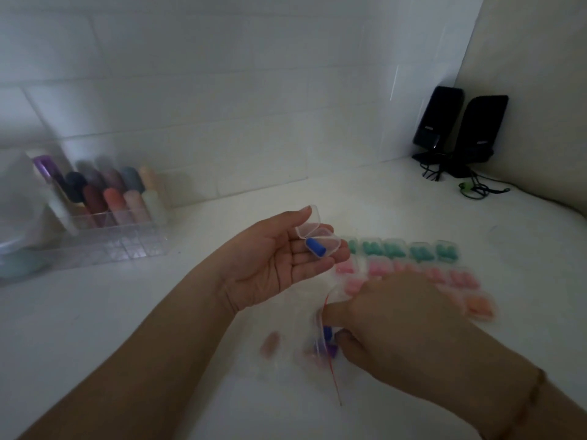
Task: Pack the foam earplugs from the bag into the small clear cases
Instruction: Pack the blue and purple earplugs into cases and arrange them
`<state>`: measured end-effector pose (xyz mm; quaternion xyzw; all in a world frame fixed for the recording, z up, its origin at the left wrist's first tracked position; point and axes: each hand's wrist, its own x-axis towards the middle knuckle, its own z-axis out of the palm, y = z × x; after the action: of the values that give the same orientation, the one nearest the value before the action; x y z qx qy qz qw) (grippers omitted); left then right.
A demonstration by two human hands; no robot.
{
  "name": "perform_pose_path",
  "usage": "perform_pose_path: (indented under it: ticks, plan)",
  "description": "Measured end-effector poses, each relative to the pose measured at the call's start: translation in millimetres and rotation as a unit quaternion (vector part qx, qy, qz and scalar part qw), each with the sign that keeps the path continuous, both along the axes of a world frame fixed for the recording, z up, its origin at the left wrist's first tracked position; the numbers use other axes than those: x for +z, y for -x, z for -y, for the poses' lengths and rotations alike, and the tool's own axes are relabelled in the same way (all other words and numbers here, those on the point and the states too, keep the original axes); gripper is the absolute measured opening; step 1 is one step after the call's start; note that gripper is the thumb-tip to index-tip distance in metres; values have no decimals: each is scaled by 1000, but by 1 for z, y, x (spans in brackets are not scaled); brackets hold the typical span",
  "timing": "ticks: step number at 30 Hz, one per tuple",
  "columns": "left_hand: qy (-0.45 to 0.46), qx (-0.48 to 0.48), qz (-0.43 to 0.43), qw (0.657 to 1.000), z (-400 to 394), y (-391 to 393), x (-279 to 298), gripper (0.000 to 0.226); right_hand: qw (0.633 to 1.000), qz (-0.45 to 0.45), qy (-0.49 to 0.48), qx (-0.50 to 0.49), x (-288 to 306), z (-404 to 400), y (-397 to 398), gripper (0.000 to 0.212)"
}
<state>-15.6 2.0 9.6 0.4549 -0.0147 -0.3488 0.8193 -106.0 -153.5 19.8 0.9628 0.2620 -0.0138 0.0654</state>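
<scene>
My left hand (279, 258) lies palm up and holds a small clear case (317, 233) with its lid open; one blue earplug (315, 246) lies inside. My right hand (390, 315) reaches into the clear zip bag (314, 344) with a red seal line, fingers at blue and purple earplugs (328, 339); whether they pinch one is too blurred to tell. A pinkish earplug (270, 342) lies inside the bag's left part. Beyond my hands, rows of filled cases hold green earplugs (397, 250), pink earplugs (381, 268) and orange ones (479, 308).
A clear organiser box (104, 236) with coloured tubes stands at the left against the tiled wall. Two black speakers (460, 128) with cables sit in the back right corner. A blurred translucent object (19, 198) is at the far left. The white counter (158, 312) spreads under everything.
</scene>
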Motion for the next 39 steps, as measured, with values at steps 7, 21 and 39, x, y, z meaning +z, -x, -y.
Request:
perform_pose_path:
  ticks: [7, 21, 39]
  plan:
    - [-16, -6, 11, 1000, -1, -1, -1, 65, 998, 28, -55, -25, -20, -5, -3, 14]
    - [-24, -9, 15, 1000, -1, -1, -3, 61, 996, 83, -15, -27, -17, -7, 0, 28]
    - [-35, -8, 13, 999, 1, -2, -4, 63, 990, 93, -106, 31, -4, 4, -2, 29]
